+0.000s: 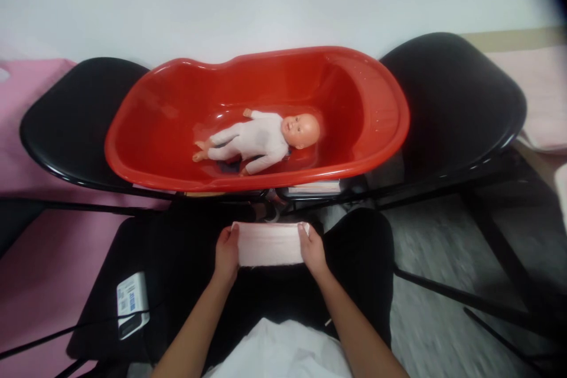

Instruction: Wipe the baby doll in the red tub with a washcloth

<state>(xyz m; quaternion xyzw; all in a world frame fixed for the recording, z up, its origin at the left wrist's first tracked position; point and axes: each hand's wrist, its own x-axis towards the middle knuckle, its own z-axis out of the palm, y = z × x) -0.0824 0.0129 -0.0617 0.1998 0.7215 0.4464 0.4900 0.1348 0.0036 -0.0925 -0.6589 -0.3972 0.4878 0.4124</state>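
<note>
A folded pale pink cloth (270, 244) lies across my lap, stretched between both hands. My left hand (227, 256) grips its left edge and my right hand (312, 250) grips its right edge, fingers curled on the fabric. Just beyond my knees a red plastic baby tub (146, 130) rests across two black chairs. A baby doll (261, 137) in a white suit lies on its back inside the tub, head to the right.
The tub spans a black chair at left (66, 124) and one at right (456, 106). A small white device with a label (132, 302) sits by my left thigh. Pink fabric (31, 248) covers the left side. Grey floor lies at right.
</note>
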